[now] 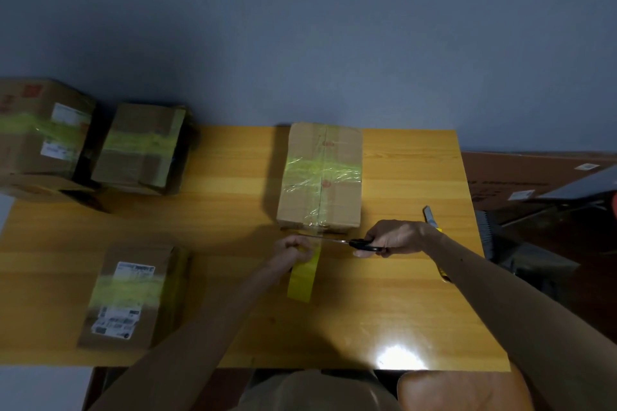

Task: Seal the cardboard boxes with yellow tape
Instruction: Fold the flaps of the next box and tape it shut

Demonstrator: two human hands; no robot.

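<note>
A cardboard box [320, 210] stands on the wooden table [400, 294] with yellow tape across its top and clear tape running down its length. A strip of tape stretches from the box's near edge toward me. My left hand [293, 252] grips the yellow tape roll [302, 280] just in front of the box. My right hand [394, 238] holds black-handled scissors [354, 242], blades pointing left at the stretched strip between box and roll.
Three other boxes bear yellow tape: one at the near left [128, 294], two at the far left [143, 147] [40, 133]. A yellow utility knife [430, 215] lies right of my right hand. A brown chair back [464, 390] is near me.
</note>
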